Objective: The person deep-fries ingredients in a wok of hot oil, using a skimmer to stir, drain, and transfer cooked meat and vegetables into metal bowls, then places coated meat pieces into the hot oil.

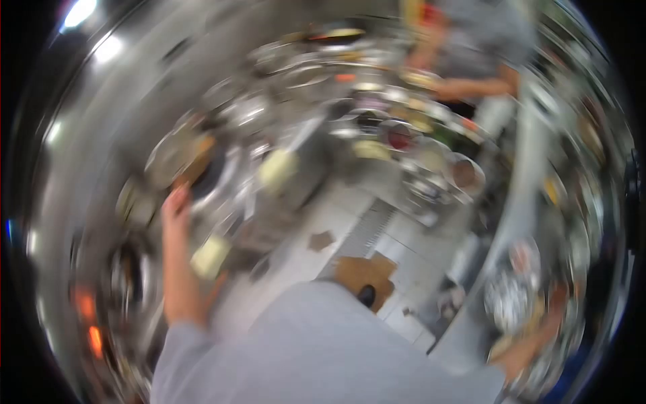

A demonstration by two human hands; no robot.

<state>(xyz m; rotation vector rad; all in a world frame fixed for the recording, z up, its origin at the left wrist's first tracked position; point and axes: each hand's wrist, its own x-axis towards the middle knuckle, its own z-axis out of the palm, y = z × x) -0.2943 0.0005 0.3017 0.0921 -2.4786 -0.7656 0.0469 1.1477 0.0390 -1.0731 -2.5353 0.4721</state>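
Observation:
My left hand (177, 202) is raised at the left, its fingers closed by the near edge of a pan (171, 158) with something orange-brown in it. Motion blur hides whether it grips a handle. At the lower right my right hand (557, 299) reaches over the counter, beside a silvery, foil-like bowl (508, 299). Its fingers are smeared, and I cannot make out anything in them.
A co-worker (481, 47) in grey stands at the top right, arms over bowls of food (398, 137). Orange flames or glowing spots (95, 341) show at the lower left. Cardboard (363, 273) lies on the tiled floor (404, 252). A metal counter edge (501, 236) runs down the right.

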